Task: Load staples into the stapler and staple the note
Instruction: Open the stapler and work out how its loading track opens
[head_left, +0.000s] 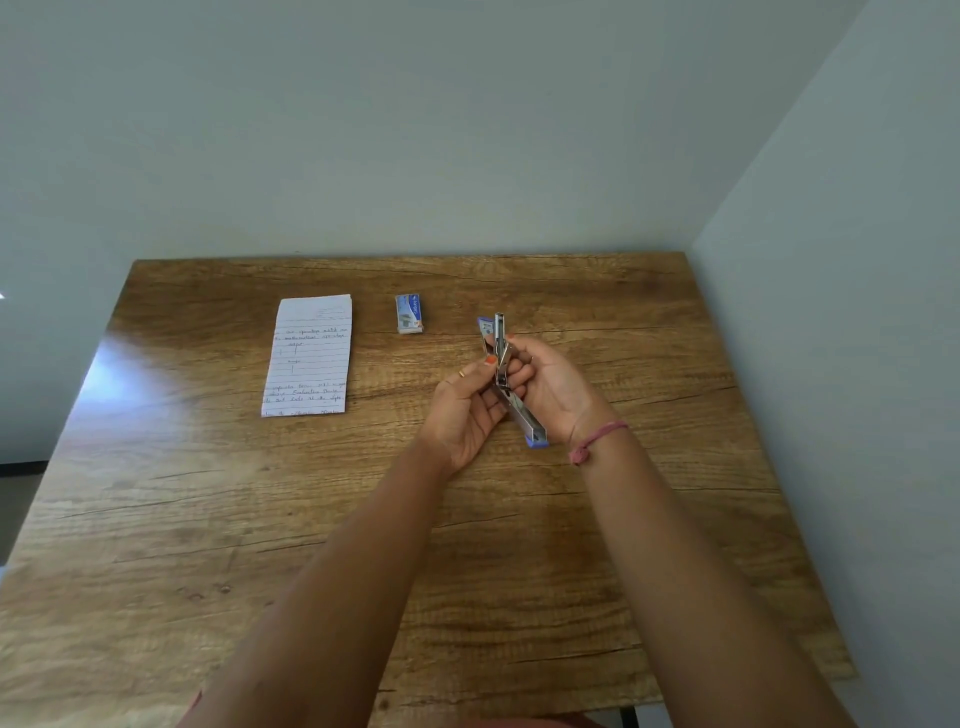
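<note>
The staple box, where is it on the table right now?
In the head view the staple box lies on the far half of the wooden table, between the handwritten note to its left and the held stapler to its right.

Wooden table carries a handwritten note and, seemingly, a staple box

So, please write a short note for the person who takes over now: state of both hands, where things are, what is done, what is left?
Left hand and right hand: both hold the stapler, opened, above the table.
Staple box: on the table, far side, untouched.
Note: flat on the table, left of the box.
Done: stapler opened.
Left: put in staples, shut the stapler, staple the note.
</note>
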